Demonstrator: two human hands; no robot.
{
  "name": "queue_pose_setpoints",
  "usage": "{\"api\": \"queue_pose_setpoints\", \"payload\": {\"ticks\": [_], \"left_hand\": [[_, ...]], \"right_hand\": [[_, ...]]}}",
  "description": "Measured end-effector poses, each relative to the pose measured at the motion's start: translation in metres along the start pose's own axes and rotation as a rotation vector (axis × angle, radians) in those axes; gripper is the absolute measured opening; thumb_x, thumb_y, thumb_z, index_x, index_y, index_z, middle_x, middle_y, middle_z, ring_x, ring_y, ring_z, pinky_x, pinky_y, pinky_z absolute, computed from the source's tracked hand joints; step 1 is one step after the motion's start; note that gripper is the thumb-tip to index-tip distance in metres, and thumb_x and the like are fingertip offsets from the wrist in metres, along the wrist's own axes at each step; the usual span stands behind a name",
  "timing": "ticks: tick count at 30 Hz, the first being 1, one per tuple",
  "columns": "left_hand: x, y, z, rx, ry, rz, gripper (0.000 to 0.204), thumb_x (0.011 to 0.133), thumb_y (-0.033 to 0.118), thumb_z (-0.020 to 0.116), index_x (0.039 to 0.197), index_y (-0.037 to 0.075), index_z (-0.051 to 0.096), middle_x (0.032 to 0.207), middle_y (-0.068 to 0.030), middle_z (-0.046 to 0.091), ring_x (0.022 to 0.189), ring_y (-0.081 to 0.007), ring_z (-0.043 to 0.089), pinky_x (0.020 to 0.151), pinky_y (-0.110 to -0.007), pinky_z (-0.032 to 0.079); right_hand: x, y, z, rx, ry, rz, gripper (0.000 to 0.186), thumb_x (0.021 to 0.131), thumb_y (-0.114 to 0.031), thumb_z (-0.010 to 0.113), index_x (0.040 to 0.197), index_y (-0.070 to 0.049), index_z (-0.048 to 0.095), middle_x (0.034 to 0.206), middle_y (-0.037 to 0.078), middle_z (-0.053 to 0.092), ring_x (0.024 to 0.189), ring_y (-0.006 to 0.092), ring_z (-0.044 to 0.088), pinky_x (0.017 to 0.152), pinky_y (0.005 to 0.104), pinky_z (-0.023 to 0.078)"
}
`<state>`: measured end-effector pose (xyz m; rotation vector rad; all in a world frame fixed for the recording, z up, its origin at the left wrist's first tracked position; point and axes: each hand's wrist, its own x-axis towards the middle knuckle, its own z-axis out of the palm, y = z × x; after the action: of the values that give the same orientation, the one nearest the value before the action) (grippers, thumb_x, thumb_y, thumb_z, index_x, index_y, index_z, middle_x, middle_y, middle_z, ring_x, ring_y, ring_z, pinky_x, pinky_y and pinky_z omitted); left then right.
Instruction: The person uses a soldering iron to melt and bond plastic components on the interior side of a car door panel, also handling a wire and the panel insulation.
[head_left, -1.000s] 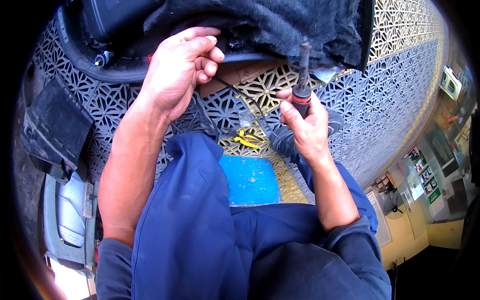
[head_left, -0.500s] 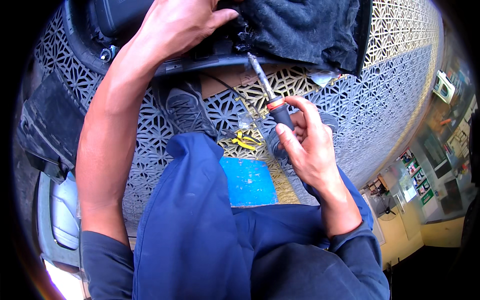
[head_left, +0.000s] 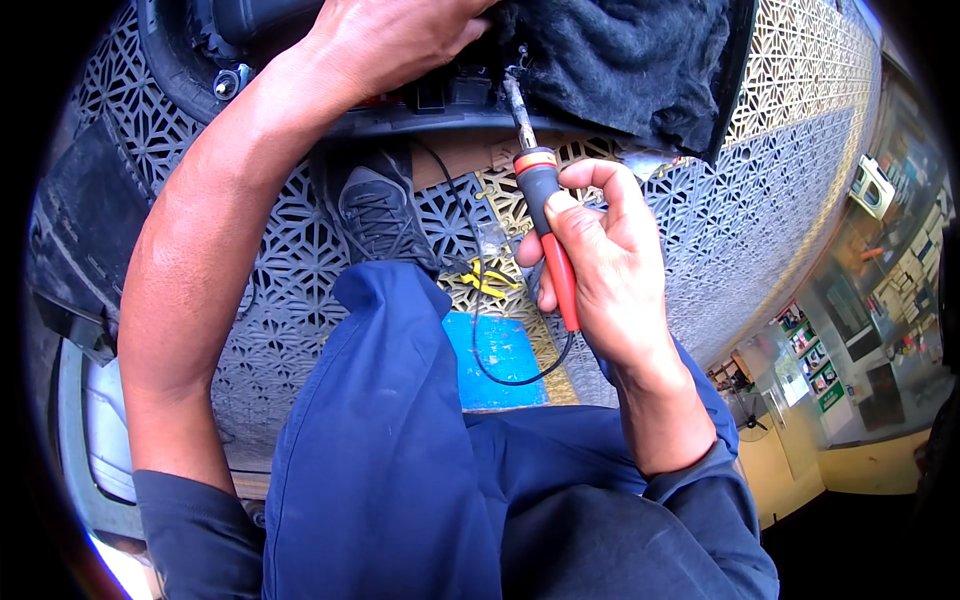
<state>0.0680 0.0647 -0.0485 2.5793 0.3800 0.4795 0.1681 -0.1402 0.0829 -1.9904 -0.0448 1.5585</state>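
Observation:
My right hand [head_left: 610, 255] is closed around the red and black handle of a soldering iron [head_left: 562, 270]. The iron points up and away, its metal tip at the lower edge of a black felt-like lining [head_left: 620, 70]. The lining sits on a curved black plastic part [head_left: 400, 122]. At the top edge my left hand [head_left: 400, 45] reaches over that part with fingers curled. The picture's edge and the dark part hide most of its fingertips, so what they grip cannot be made out. A thin black cord [head_left: 500, 380] loops down from the iron's handle.
Yellow-handled pliers [head_left: 488, 278] lie on the patterned plastic floor mat [head_left: 700, 240] between my feet, by a blue board [head_left: 495, 360]. My left shoe [head_left: 380, 215] stands beside them. A black panel [head_left: 85, 215] lies at the left, and a cardboard piece [head_left: 455, 165] under the plastic part.
The soldering iron has moved up and slightly left, its tip now at the lining's edge; its red handle end and cord show. My left hand has shifted slightly to the right.

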Motion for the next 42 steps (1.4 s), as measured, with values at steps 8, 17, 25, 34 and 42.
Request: {"api": "queue_pose_setpoints", "payload": {"ticks": [8,17,25,34,42], "left_hand": [[-0.001,-0.002,0.001,-0.011,0.039,0.025,0.031,0.075,0.013,0.078,0.104,0.010,0.067,0.092,-0.0087,0.061,0.092,-0.0289,0.065,0.082,-0.041,0.056],[-0.002,-0.003,0.001,-0.003,0.023,0.021,0.030,0.076,0.013,0.077,0.105,0.010,0.067,0.092,-0.0087,0.061,0.092,-0.0286,0.065,0.082,-0.041,0.056],[-0.003,-0.002,0.002,-0.006,0.036,0.023,0.030,0.077,0.013,0.077,0.105,0.010,0.067,0.093,-0.0087,0.061,0.093,-0.0286,0.065,0.082,-0.041,0.055],[-0.002,-0.002,0.001,-0.014,0.026,0.018,0.029,0.077,0.012,0.077,0.103,0.010,0.067,0.092,-0.0085,0.061,0.092,-0.0283,0.065,0.081,-0.040,0.056],[-0.003,-0.002,0.002,-0.002,0.031,0.013,0.029,0.076,0.013,0.078,0.103,0.010,0.067,0.092,-0.0082,0.061,0.091,-0.0276,0.065,0.080,-0.040,0.056]], "right_hand": [[0.002,-0.006,0.010,0.064,0.046,0.046,0.025,0.105,-0.015,0.056,0.122,-0.002,0.042,0.076,0.010,0.066,0.047,0.0110,0.056,0.043,0.0256,0.045],[0.002,-0.005,0.012,0.105,0.052,0.049,0.025,0.105,-0.015,0.056,0.122,-0.002,0.042,0.075,0.011,0.066,0.046,0.0116,0.056,0.042,0.0261,0.045],[0.004,-0.003,0.013,0.133,0.062,0.028,0.024,0.106,-0.016,0.056,0.121,-0.003,0.044,0.074,0.011,0.066,0.045,0.0117,0.055,0.041,0.0252,0.045],[0.004,0.001,0.017,0.354,0.073,0.042,0.023,0.106,-0.019,0.057,0.120,-0.005,0.044,0.074,0.012,0.066,0.044,0.0139,0.055,0.041,0.0271,0.046],[0.003,0.004,0.019,0.567,0.066,0.044,0.017,0.107,-0.019,0.054,0.115,-0.005,0.047,0.075,0.014,0.065,0.043,0.0155,0.055,0.039,0.0266,0.046]]}}
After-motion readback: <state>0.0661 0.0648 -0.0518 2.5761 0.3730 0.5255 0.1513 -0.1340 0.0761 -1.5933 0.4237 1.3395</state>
